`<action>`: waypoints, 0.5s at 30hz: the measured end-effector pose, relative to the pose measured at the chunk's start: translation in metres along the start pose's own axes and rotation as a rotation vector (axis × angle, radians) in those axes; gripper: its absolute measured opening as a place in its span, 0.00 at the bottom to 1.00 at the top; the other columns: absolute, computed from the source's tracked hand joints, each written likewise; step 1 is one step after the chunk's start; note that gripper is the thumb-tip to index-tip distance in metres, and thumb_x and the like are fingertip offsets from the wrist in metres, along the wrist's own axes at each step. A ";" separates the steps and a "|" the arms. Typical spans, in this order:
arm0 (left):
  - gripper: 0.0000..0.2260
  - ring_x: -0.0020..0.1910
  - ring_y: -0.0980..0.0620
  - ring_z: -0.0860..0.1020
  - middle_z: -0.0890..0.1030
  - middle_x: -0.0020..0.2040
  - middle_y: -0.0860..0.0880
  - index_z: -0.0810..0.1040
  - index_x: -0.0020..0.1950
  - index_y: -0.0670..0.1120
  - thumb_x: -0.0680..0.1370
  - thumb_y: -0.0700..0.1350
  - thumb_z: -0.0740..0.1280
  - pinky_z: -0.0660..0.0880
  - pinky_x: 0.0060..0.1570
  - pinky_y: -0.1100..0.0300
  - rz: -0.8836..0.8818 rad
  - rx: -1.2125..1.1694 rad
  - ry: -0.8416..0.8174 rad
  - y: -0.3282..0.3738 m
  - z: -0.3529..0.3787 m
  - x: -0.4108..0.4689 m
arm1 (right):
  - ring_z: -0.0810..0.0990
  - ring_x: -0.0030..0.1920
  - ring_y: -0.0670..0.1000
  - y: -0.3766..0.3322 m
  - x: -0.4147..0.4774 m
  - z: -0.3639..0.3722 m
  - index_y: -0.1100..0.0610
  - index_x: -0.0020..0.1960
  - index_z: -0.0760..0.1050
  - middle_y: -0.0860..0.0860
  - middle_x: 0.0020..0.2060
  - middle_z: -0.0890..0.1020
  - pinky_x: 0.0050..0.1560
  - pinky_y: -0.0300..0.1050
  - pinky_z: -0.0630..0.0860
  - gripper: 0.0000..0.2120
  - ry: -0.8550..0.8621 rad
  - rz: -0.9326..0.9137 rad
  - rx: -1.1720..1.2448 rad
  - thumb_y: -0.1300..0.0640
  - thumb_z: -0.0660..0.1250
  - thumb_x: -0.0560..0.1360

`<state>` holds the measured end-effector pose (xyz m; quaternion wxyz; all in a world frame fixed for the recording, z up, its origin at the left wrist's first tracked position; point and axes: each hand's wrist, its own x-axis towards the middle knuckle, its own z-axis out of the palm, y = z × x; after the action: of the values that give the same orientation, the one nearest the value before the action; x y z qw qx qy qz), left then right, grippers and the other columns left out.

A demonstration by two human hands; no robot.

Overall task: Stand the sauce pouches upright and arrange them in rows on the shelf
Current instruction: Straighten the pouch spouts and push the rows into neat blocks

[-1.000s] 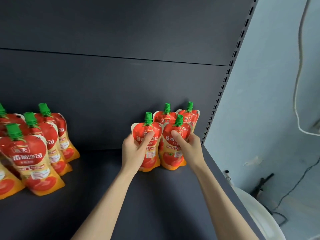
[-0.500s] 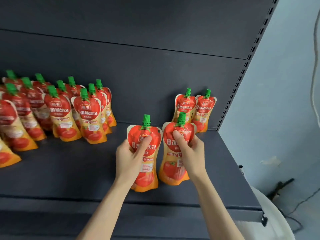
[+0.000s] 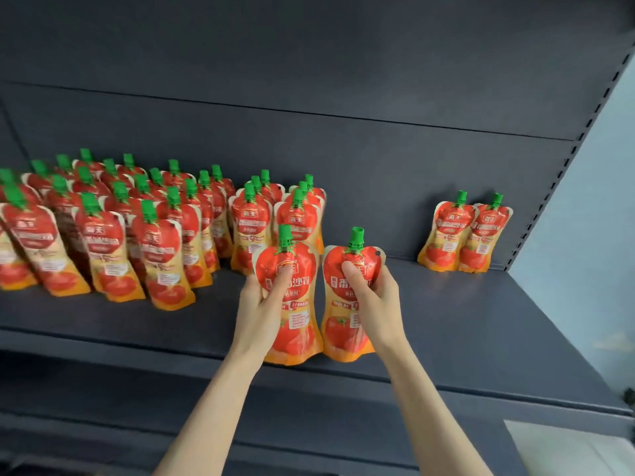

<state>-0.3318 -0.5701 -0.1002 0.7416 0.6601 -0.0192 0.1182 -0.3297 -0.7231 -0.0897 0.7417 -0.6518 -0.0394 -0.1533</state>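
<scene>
Item 1, left pouch (image 3: 295, 338). Gripped round the waist by left hand (image 3: 261, 304), thumb laid across the front label, fingers curled behind. Held cap-up, label outward, probably to go down facing front without a further turn.

Item 2, right pouch (image 3: 343, 334). Gripped likewise by right hand (image 3: 376, 297), thumb on the red upper panel. Just beside the left pouch; touching or not, cannot tell. Paired so most likely to land as neighbours in one row.

Position of both: low over the front strip of the shelf (image 3: 481, 321), near its edge. Contact of bases with the board not discernible.

Item 3, main block (image 3: 154, 235). At 10 o'clock from the hands. Upright, green caps up, ranked in close files toward the back panel (image 3: 343, 159). Blurred; count not taken. Nearest files at 12 o'clock, just behind the left pouch.

Item 4, back pair (image 3: 464, 235). At 2 o'clock, well apart from the main block. Upright, side by side at the back panel, near the slotted upright (image 3: 549, 201).

Stretch of shelf between items 3 and 4, at 1 o'clock. Judged the next slot for the held two, extending the rows rightward.

Handling note: soft and bottom-heavy by the look; likely to slump unless seated flat on the base before release.
</scene>
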 end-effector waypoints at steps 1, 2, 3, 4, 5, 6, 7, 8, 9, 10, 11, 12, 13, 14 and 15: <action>0.14 0.52 0.63 0.78 0.80 0.53 0.59 0.73 0.62 0.55 0.76 0.54 0.64 0.74 0.48 0.66 -0.005 -0.001 -0.029 0.000 -0.014 0.005 | 0.83 0.46 0.48 0.004 0.000 0.015 0.58 0.58 0.72 0.51 0.46 0.83 0.42 0.37 0.79 0.13 0.019 -0.011 0.009 0.56 0.66 0.76; 0.13 0.50 0.65 0.79 0.80 0.53 0.60 0.72 0.61 0.56 0.77 0.53 0.64 0.74 0.44 0.69 -0.012 0.000 -0.056 0.001 -0.029 0.010 | 0.83 0.47 0.48 0.009 0.000 0.029 0.58 0.59 0.71 0.52 0.48 0.82 0.42 0.38 0.79 0.13 0.043 -0.017 0.011 0.56 0.65 0.76; 0.13 0.49 0.67 0.78 0.80 0.52 0.60 0.72 0.61 0.56 0.77 0.53 0.63 0.74 0.41 0.70 -0.019 0.006 -0.076 0.001 -0.043 0.016 | 0.83 0.47 0.48 0.014 0.000 0.044 0.58 0.59 0.70 0.52 0.48 0.82 0.43 0.38 0.79 0.13 0.070 -0.020 0.007 0.56 0.65 0.76; 0.13 0.47 0.67 0.78 0.79 0.52 0.61 0.71 0.61 0.55 0.77 0.53 0.63 0.74 0.40 0.71 -0.025 0.017 -0.085 0.000 -0.057 0.022 | 0.83 0.47 0.48 0.018 0.000 0.058 0.58 0.58 0.71 0.52 0.48 0.82 0.43 0.38 0.79 0.13 0.095 -0.027 -0.002 0.56 0.66 0.76; 0.13 0.47 0.67 0.78 0.79 0.51 0.61 0.71 0.61 0.54 0.77 0.53 0.63 0.74 0.40 0.71 -0.028 0.030 -0.089 0.000 -0.071 0.029 | 0.83 0.47 0.48 0.023 0.001 0.071 0.58 0.57 0.71 0.53 0.48 0.83 0.42 0.38 0.79 0.12 0.119 -0.036 -0.011 0.56 0.66 0.76; 0.12 0.47 0.67 0.78 0.79 0.50 0.61 0.71 0.60 0.54 0.77 0.52 0.63 0.75 0.41 0.71 -0.029 0.041 -0.098 0.000 -0.081 0.036 | 0.83 0.46 0.48 0.027 0.002 0.082 0.58 0.56 0.72 0.53 0.47 0.83 0.42 0.39 0.79 0.11 0.145 -0.042 -0.018 0.57 0.67 0.76; 0.09 0.48 0.67 0.78 0.79 0.49 0.61 0.72 0.57 0.54 0.78 0.51 0.63 0.76 0.43 0.71 -0.022 0.050 -0.110 -0.001 -0.089 0.042 | 0.83 0.46 0.48 0.029 0.004 0.090 0.58 0.55 0.73 0.53 0.47 0.83 0.42 0.39 0.79 0.11 0.171 -0.045 -0.026 0.57 0.68 0.75; 0.06 0.49 0.66 0.78 0.80 0.48 0.61 0.73 0.54 0.55 0.78 0.50 0.63 0.75 0.44 0.73 -0.016 0.059 -0.121 -0.001 -0.096 0.049 | 0.83 0.46 0.48 0.031 0.006 0.097 0.58 0.55 0.73 0.53 0.47 0.83 0.42 0.39 0.80 0.11 0.196 -0.047 -0.036 0.57 0.68 0.75; 0.04 0.50 0.65 0.78 0.80 0.48 0.61 0.73 0.52 0.56 0.78 0.49 0.63 0.75 0.44 0.74 -0.010 0.068 -0.133 0.000 -0.102 0.054 | 0.83 0.46 0.48 0.032 0.008 0.103 0.58 0.55 0.73 0.53 0.47 0.83 0.42 0.38 0.79 0.11 0.221 -0.048 -0.049 0.57 0.69 0.74; 0.04 0.51 0.65 0.78 0.80 0.47 0.61 0.73 0.51 0.56 0.78 0.49 0.64 0.74 0.43 0.75 -0.005 0.070 -0.146 0.000 -0.106 0.060 | 0.83 0.46 0.47 0.033 0.011 0.108 0.58 0.55 0.74 0.52 0.47 0.83 0.42 0.38 0.79 0.12 0.241 -0.049 -0.065 0.57 0.69 0.74; 0.04 0.49 0.67 0.78 0.79 0.47 0.61 0.73 0.51 0.55 0.78 0.48 0.64 0.73 0.43 0.76 0.006 0.068 -0.158 0.001 -0.109 0.065 | 0.83 0.46 0.47 0.034 0.014 0.112 0.58 0.55 0.74 0.52 0.47 0.83 0.42 0.37 0.79 0.12 0.254 -0.053 -0.079 0.57 0.69 0.74; 0.05 0.47 0.71 0.77 0.78 0.47 0.62 0.73 0.53 0.53 0.78 0.47 0.64 0.72 0.42 0.78 0.023 0.064 -0.164 0.002 -0.111 0.071 | 0.83 0.46 0.47 0.036 0.017 0.116 0.58 0.54 0.74 0.51 0.47 0.83 0.42 0.36 0.79 0.11 0.260 -0.060 -0.093 0.57 0.69 0.74; 0.07 0.46 0.73 0.76 0.78 0.47 0.63 0.73 0.55 0.51 0.78 0.46 0.64 0.71 0.42 0.79 0.042 0.065 -0.167 0.003 -0.111 0.077 | 0.83 0.45 0.47 0.037 0.021 0.119 0.58 0.53 0.75 0.51 0.46 0.83 0.41 0.36 0.79 0.10 0.262 -0.067 -0.103 0.57 0.70 0.73; 0.09 0.46 0.74 0.75 0.77 0.48 0.63 0.73 0.58 0.50 0.78 0.46 0.65 0.71 0.42 0.79 0.055 0.066 -0.171 0.004 -0.111 0.082 | 0.83 0.45 0.47 0.038 0.025 0.121 0.58 0.53 0.75 0.51 0.45 0.83 0.41 0.36 0.79 0.09 0.264 -0.070 -0.113 0.58 0.70 0.73; 0.10 0.47 0.75 0.75 0.77 0.47 0.63 0.73 0.58 0.49 0.78 0.45 0.65 0.70 0.42 0.80 0.064 0.070 -0.174 0.005 -0.109 0.086 | 0.83 0.44 0.47 0.038 0.029 0.123 0.58 0.52 0.75 0.51 0.44 0.83 0.41 0.37 0.78 0.09 0.266 -0.071 -0.122 0.58 0.70 0.73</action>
<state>-0.2628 -0.4492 -0.0935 0.7096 0.6923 -0.1007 0.0845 -0.2737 -0.6038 -0.1006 0.6937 -0.6677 0.0455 -0.2664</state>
